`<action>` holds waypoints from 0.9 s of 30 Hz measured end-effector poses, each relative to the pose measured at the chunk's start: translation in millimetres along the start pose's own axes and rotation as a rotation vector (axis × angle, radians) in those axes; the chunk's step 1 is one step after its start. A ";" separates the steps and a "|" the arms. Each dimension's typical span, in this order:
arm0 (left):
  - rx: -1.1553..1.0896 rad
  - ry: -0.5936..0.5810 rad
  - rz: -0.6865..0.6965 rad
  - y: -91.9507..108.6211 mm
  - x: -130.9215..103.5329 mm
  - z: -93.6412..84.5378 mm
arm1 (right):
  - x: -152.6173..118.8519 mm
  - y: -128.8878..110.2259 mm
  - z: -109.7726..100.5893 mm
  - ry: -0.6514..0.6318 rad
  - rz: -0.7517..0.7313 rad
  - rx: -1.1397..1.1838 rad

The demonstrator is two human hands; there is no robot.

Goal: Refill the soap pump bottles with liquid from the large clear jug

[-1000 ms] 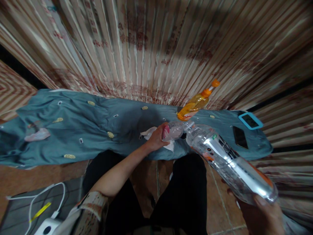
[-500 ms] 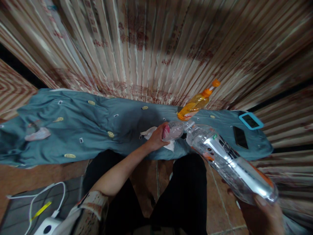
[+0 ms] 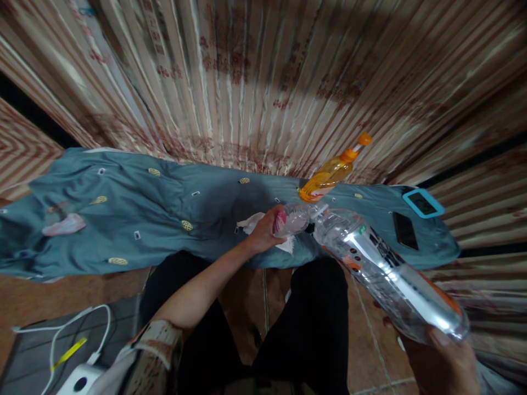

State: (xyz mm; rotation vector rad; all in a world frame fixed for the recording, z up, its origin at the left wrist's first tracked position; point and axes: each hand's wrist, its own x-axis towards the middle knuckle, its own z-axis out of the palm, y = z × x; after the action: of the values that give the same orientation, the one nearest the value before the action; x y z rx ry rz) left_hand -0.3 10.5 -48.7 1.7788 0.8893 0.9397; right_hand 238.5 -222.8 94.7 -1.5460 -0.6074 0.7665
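Note:
My left hand (image 3: 267, 230) is closed around a small clear plastic bottle (image 3: 296, 218) with a pink patch near its base. In my right hand (image 3: 442, 356) is the bottom end of a large clear plastic bottle (image 3: 391, 274) with a silver and orange label, tilted so its neck points up and left. The mouths of the two bottles meet; I cannot make out whether any liquid passes between them. A white tissue (image 3: 287, 244) lies under my left hand. Just behind the bottles stands a pump bottle (image 3: 327, 178) of orange liquid with an orange top.
Teal patterned cloth (image 3: 164, 219) covers the narrow surface before me. On its right lie a black phone (image 3: 405, 231) and a blue-framed device (image 3: 423, 203); at left is a crumpled pale item (image 3: 63, 225). A curtain (image 3: 255, 82) hangs behind. A white cabled device (image 3: 82, 379) sits lower left.

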 end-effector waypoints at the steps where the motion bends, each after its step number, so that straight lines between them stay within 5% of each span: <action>1: 0.002 0.000 0.003 -0.6 0.1 0.2 | 0.6 0.5 -0.5 -0.002 -0.005 -0.002; 27: 0.000 0.003 -0.031 4.1 0.4 -1.0 | 1.7 1.4 -3.4 -0.003 -0.004 0.003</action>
State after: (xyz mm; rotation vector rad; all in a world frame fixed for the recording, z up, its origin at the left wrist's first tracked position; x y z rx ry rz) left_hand -0.3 10.0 -44.5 1.7592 0.9160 0.9232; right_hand 242.1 -223.9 93.2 -1.5403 -0.6114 0.7666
